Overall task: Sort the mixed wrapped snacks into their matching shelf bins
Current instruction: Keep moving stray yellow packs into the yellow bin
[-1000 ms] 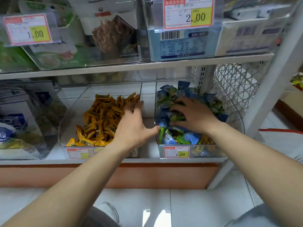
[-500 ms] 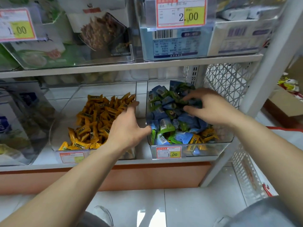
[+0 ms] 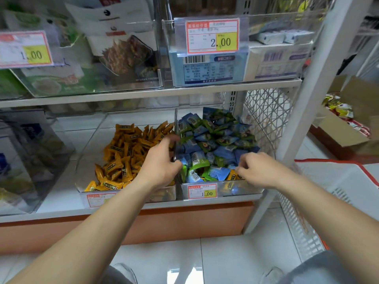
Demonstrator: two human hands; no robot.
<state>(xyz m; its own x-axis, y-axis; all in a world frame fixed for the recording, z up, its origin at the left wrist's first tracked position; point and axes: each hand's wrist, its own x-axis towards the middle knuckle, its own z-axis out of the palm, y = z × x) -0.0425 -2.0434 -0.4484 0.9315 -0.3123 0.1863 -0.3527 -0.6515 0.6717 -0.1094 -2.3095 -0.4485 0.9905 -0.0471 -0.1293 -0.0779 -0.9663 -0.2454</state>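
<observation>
Two clear bins stand side by side on the low shelf. The left bin holds a pile of yellow wrapped snacks. In the right bin lie blue and green wrapped snacks, with a few stray yellow snacks mixed in at the front. My left hand grips the wall between the two bins, thumb on the right side and fingers on the left. My right hand is low at the front of the right bin, its curled fingertips pinching a stray yellow snack.
The shelf above carries clear bins with price tags. A white upright post and mesh side panel close the right side. A white basket with a red rim and a cardboard box sit on the floor at the right.
My right hand has drawn back from the rear of the blue and green pile to the bin's front right corner. My left hand has stayed on the wall between the bins.
</observation>
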